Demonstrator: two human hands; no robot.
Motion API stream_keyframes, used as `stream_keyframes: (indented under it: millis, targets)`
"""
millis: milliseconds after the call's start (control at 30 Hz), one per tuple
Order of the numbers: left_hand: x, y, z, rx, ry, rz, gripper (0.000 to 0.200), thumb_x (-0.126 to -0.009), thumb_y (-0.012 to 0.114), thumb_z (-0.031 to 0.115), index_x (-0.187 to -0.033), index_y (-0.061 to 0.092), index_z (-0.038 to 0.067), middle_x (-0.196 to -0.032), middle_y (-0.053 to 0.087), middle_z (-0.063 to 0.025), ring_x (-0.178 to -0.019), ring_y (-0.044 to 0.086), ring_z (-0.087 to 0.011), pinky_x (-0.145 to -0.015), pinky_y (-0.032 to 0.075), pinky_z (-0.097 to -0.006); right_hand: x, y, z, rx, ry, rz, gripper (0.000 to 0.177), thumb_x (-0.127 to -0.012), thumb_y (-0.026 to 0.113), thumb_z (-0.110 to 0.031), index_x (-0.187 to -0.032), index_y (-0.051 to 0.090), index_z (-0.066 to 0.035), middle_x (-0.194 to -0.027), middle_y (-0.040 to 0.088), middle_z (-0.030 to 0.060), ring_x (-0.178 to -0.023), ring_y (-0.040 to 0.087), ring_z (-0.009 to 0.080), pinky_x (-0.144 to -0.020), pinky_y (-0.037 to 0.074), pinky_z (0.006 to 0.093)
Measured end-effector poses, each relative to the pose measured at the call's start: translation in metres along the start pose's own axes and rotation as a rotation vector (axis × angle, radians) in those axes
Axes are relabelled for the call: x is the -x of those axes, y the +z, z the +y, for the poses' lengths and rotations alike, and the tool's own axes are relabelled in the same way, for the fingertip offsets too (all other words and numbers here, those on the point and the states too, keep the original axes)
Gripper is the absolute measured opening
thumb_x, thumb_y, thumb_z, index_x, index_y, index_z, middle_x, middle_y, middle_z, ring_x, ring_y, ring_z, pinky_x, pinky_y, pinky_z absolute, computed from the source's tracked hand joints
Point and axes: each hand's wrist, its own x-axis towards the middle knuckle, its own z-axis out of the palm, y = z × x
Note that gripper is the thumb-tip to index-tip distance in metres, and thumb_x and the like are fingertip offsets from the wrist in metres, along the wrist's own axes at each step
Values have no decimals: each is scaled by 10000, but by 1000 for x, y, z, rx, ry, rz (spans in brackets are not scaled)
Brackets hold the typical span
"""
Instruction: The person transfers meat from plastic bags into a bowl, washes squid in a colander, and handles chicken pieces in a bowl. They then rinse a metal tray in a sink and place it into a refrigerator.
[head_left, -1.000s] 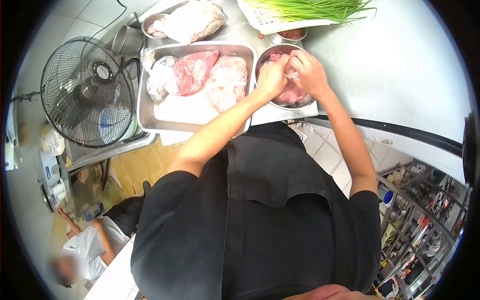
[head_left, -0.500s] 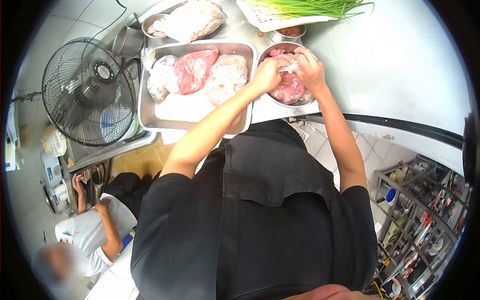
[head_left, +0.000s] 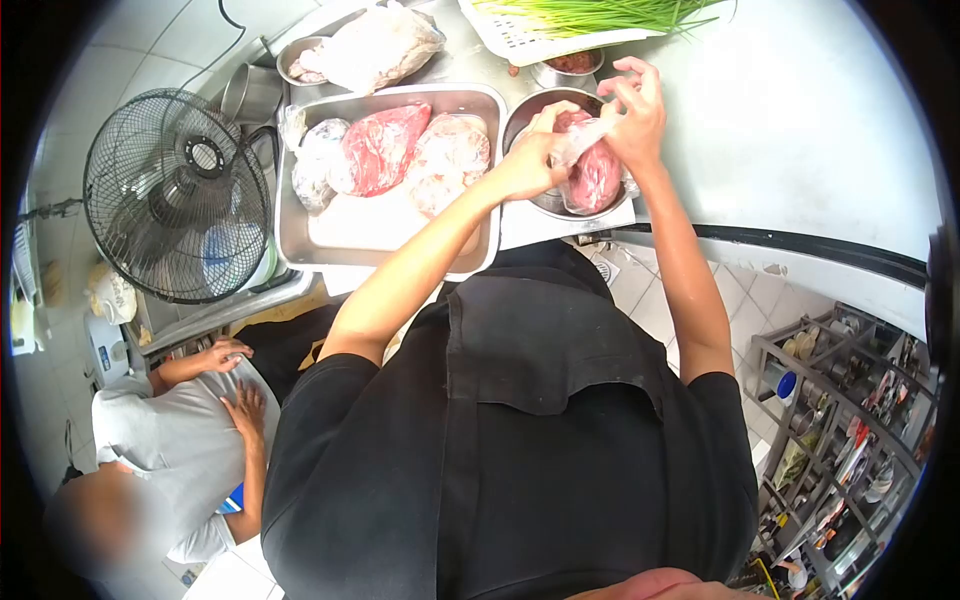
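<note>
The left hand (head_left: 535, 160) pinches one end of a strip of thin plastic (head_left: 583, 143), and the right hand (head_left: 637, 115) seems to nip the other end at thumb level, its upper fingers lifted away. The plastic stretches between them over a piece of pink-red meat (head_left: 597, 182), wrapped in the film and held at the metal bowl (head_left: 522, 112).

Good handling here probably means an even, gentle pull — film this thin could tear, and wet meat is likely to slip. Keeping the weight over the bowl seems wise, with both wrists low.

Just beside the bowl, a steel tray (head_left: 330, 257) carries three wrapped pieces, the middle one a deep-red cut (head_left: 385, 150). Past the tray lies a large pale bagged bundle (head_left: 385, 45); past the bowl, a white basket (head_left: 520, 42) of green stalks (head_left: 600, 12).

A black fan (head_left: 175, 195) stands to the left. Farther round that side is a co-worker in a grey shirt (head_left: 170, 420) — both forearms bent across the front. A crowded rack (head_left: 850, 400) fills the lower right, above pale floor tiles.
</note>
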Motion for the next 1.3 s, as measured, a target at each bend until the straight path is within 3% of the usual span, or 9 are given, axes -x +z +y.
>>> stream_keyframes:
  millis: [33, 100, 167, 200, 300, 600, 867, 1133, 1300]
  targets:
    - [-4, 2, 1, 208, 3, 70, 287, -775, 568, 96, -1054, 602, 39, -1317, 349, -141, -1235, 320, -277, -975, 304, -389, -3, -1, -4, 3, 4, 1, 197, -606, 526, 41, -732, 620, -79, -1001, 543, 71, -716, 535, 187, -570, 450, 304]
    - [-13, 10, 5, 118, 190, 117, 272, -798, 572, 127, -1046, 610, 20, -1242, 434, -118, -1154, 417, -232, -931, 355, -350, -6, -4, -10, 135, -339, -25, 169, -575, 554, 19, -706, 606, -72, -1038, 535, 69, -714, 522, 203, -594, 456, 310]
    - [-18, 15, 8, 385, -69, 179, 155, -751, 602, 119, -821, 628, -16, -986, 577, -119, -929, 548, -243, -805, 411, -338, -2, 1, 1, 164, -342, -76, 180, -553, 567, 10, -710, 592, -76, -1059, 525, 60, -756, 511, 220, -615, 459, 321]
    - [-20, 21, 4, 246, -28, 327, 133, -770, 605, 111, -708, 594, -7, -689, 568, -51, -641, 543, -164, -606, 417, -307, 0, 3, 4, 132, -191, -59, 198, -548, 561, 18, -716, 588, -83, -1053, 524, 59, -781, 508, 228, -628, 457, 330]
    - [-15, 31, -6, 433, -313, 297, 167, -754, 617, 79, -626, 529, 19, -559, 477, -2, -529, 448, -94, -490, 348, -292, 4, 10, 17, 120, 12, -39, 228, -537, 549, 33, -723, 576, -95, -1036, 520, 62, -830, 498, 251, -665, 447, 353]
    - [-2, 33, 3, 521, -282, 267, 308, -696, 559, -25, -535, 332, 108, -552, 315, 83, -520, 293, -26, -448, 224, -234, -3, 22, 30, 326, 113, 85, 253, -517, 583, 33, -698, 553, -141, -979, 512, 65, -901, 476, 308, -748, 393, 391]
    - [4, 32, 6, 376, -217, 309, 324, -660, 532, -71, -532, 277, 84, -534, 288, 48, -530, 277, -35, -459, 232, -243, 0, 31, 47, 294, 311, 138, 272, -519, 634, 30, -697, 571, -166, -968, 527, 58, -916, 475, 316, -780, 393, 386]
    - [29, 46, 10, 352, -82, 319, 284, -608, 482, -100, -563, 232, 27, -536, 220, -36, -499, 226, -94, -451, 218, -298, 8, 16, 113, -90, 638, 46, 174, -638, 480, 109, -691, 548, -42, -761, 609, 60, -605, 528, 121, -555, 420, 236]
    - [29, 37, 14, 285, -73, 346, 289, -607, 485, -101, -569, 227, 24, -526, 227, -53, -479, 215, -126, -443, 206, -308, 14, 30, 150, -171, 504, 120, 206, -676, 444, 140, -648, 529, -45, -734, 623, 78, -602, 514, 102, -547, 416, 233]
